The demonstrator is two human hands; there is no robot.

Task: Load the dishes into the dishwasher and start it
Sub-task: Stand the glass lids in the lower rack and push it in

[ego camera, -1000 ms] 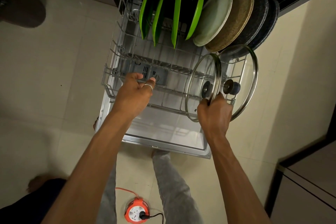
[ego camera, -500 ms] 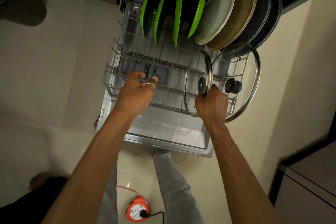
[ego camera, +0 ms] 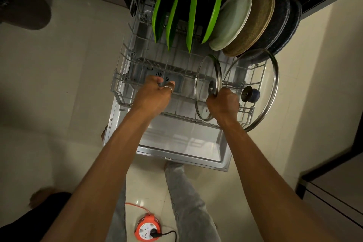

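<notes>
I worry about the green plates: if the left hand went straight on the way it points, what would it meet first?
The left hand would probably meet the wires of the rack first, right at its fingertips. The green plates stand further back, though depth is unclear.

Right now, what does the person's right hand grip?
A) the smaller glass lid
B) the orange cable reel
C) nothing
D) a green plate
A: the right hand curls its fingers round the rim of the smaller glass lid, which stands on edge in the lower rack; the left hand holds that rack's front wire.
</notes>
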